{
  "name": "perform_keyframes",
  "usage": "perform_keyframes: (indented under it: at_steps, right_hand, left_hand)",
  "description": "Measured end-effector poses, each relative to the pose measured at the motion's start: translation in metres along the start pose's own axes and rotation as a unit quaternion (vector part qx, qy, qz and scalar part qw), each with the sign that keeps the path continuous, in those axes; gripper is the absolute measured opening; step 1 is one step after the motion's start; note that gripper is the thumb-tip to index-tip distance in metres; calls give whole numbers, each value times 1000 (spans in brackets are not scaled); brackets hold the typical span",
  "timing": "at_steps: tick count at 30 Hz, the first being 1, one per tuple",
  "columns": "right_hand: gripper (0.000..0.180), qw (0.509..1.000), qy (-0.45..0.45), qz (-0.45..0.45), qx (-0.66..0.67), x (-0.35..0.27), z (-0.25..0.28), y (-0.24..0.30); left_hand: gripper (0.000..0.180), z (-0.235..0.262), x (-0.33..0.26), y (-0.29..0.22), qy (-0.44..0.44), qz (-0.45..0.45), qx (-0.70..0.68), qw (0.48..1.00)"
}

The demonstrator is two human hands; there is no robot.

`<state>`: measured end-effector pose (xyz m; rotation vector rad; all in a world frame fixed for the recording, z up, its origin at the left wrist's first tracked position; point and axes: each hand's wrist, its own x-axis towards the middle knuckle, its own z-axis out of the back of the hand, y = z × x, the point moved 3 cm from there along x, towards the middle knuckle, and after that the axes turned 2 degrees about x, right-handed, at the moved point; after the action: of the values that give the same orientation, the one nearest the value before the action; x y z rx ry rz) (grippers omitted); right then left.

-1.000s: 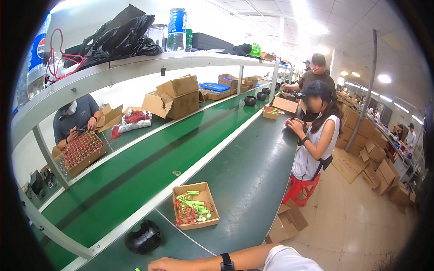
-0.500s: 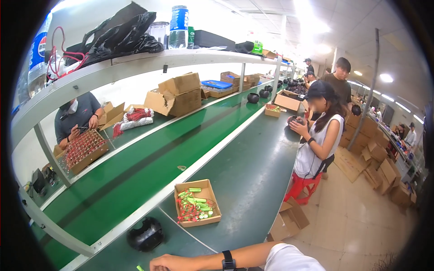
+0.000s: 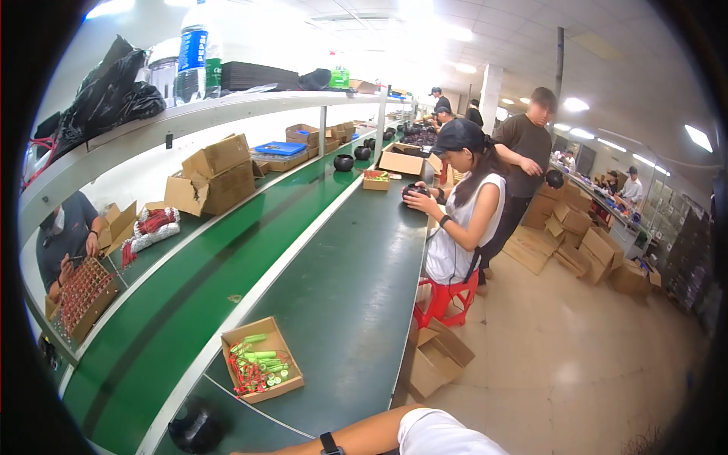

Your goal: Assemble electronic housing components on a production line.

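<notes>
Apparently partway: green battery cells point(image 3: 262, 355) with red leads point(image 3: 246, 377) lie loose in a cardboard tray point(image 3: 274, 393), ahead of the right hand point(image 3: 262, 453). Black rounded shell point(image 3: 196, 429) just left of that hand, contact unclear; may hinder leftward reach. Only a sliver of hand shows; grip can't be made out. Left hand outside the picture. Farther left, green conveyor belt point(image 3: 171, 334); well ahead, seated co-worker point(image 3: 469, 224).

The wearer's head has turned rightward, and the bare right hand point(image 3: 249, 453) has slipped almost wholly from sight. Over there, the standing co-worker in a dark brown T-shirt point(image 3: 522, 142) has drawn back from the open brown cardboard box point(image 3: 400, 163), a round black shell point(image 3: 554, 179) now at one side.
</notes>
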<state>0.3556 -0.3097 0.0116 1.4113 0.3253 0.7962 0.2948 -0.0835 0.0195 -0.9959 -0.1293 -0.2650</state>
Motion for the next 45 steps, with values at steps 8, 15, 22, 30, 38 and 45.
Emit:
perform_keyframes:
  at_steps: [8,15,22,30,38,45]
  right_hand:
    - [14,999,30,15,34,7,-18,6]
    - [21,996,87,-13,-9,16,-43,12]
    - [13,997,6,-56,-46,12,-30,24]
    - [8,995,30,-99,-10,12,-41,24]
    - [15,987,64,-127,-81,15,-34,41]
    - [15,988,63,-115,-84,15,-33,43]
  left_hand:
    - [44,27,-21,-7,-2,51,97,994]
    - [17,39,-42,-10,-115,99,81,985]
    - [19,29,-27,-2,-87,59,-42,994]
    - [13,42,-38,-12,-113,63,-94,987]
    - [10,38,-37,-10,-100,63,-81,990]
    - [12,37,-35,-10,-91,67,-80,990]
